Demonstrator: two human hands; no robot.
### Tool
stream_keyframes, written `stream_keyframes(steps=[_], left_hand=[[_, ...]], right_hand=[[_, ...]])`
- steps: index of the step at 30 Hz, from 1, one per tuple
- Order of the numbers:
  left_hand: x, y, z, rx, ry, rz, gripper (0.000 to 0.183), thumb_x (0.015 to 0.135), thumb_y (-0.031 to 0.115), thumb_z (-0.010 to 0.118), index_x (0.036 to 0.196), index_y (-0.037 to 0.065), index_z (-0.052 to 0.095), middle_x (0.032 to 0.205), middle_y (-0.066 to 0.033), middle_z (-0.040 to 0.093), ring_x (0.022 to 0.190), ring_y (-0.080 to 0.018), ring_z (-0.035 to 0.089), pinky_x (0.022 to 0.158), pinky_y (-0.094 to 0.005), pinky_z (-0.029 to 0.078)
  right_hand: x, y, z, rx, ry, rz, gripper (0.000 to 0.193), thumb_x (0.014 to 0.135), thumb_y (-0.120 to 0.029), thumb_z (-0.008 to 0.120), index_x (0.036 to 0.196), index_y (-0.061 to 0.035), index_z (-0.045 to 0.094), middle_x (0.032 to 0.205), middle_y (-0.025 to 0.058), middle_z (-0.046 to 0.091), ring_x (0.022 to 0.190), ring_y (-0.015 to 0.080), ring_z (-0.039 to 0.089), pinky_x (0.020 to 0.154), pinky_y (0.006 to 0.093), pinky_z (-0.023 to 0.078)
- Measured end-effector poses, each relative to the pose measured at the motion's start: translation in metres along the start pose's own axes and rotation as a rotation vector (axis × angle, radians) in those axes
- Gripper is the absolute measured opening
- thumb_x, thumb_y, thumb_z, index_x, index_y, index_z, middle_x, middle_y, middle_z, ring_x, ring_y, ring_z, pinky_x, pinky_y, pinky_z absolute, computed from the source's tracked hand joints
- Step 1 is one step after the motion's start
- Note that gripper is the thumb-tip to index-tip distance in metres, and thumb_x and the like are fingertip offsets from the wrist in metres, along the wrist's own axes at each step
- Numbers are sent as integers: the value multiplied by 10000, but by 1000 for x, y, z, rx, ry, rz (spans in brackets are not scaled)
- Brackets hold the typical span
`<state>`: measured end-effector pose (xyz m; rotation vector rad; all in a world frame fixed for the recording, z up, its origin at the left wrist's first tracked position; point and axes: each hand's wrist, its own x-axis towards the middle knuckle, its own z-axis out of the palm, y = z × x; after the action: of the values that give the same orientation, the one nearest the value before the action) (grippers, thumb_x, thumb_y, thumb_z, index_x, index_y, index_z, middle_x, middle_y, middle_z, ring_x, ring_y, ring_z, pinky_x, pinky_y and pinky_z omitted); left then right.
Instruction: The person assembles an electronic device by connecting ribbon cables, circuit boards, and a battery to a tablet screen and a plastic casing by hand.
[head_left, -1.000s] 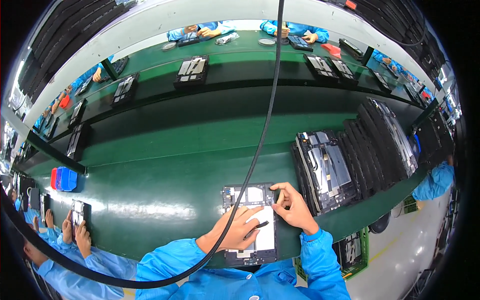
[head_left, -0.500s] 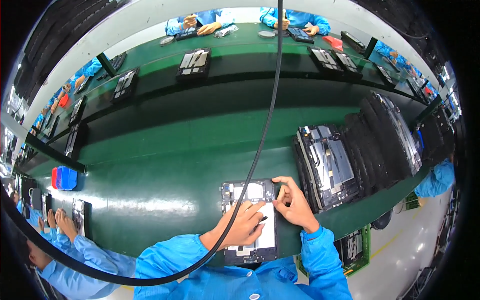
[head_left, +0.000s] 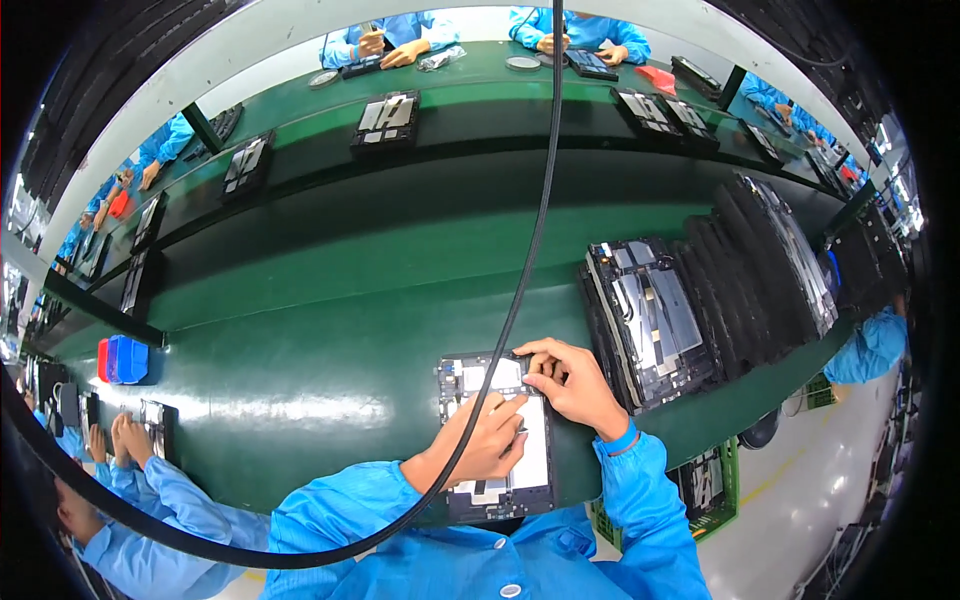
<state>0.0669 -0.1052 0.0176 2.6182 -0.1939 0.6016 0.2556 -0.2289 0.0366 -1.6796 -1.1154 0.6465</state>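
Observation:
An opened tablet [head_left: 537, 470], with dark frame, circuit parts at its far end and a pale battery area, lies at the table's near edge in front of me. My left hand [head_left: 478, 440] rests over its middle, index finger reaching to the right, the others curled. A small dark thing shows by those curled fingers; its kind is unclear. At the tablet's far right corner is my right hand [head_left: 575, 388], fingers bent, thumb and index fingertip close over the circuit parts. Whatever lies between them is too small to make out.
Opened tablets in black trays [head_left: 655, 320] lean in a row at the right. A black cable [head_left: 530, 250] hangs across the view. Blue and red bins [head_left: 127, 360] stand left. A shelf [head_left: 480, 130] carries more tablets. Co-workers sit left and across; a green crate [head_left: 715, 490] is below right.
My right hand has shifted left along the tablet's far end, from its right corner inward over the circuit parts. My left hand stays over the middle, its fingers slightly moved.

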Motion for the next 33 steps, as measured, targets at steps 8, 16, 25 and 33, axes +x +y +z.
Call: stream_keyframes(steps=[8,16,25,33], left_hand=[[3,-8,0,-96,116,-21,156,822,122,800,780,37,675,1229,-99,775,914,-280,652,791,-411,501],[4,-12,3,-56,81,-10,109,810,102,781,827,29,701,1240,-124,765,933,-292,666,822,-425,535],[12,-17,2,-73,78,31,110,806,94,775,771,25,697,1186,-112,758,894,-277,634,770,-419,491],[10,-16,-3,-120,59,-21,80,830,75,764,828,0,737,1200,-145,748,935,-310,667,835,-451,547]], right_hand=[[2,22,12,176,54,80,362,883,19,872,1228,-14,767,900,-5,783,714,41,457,634,244,389],[-1,44,25,212,134,87,338,852,-13,918,1166,-30,794,952,-9,810,708,34,387,636,239,347],[-5,21,14,209,110,52,584,893,79,790,1442,-89,689,1047,23,729,721,49,371,646,218,356],[-14,14,-1,224,-88,162,808,893,121,756,1615,-182,556,881,-40,391,774,52,388,700,205,401]])
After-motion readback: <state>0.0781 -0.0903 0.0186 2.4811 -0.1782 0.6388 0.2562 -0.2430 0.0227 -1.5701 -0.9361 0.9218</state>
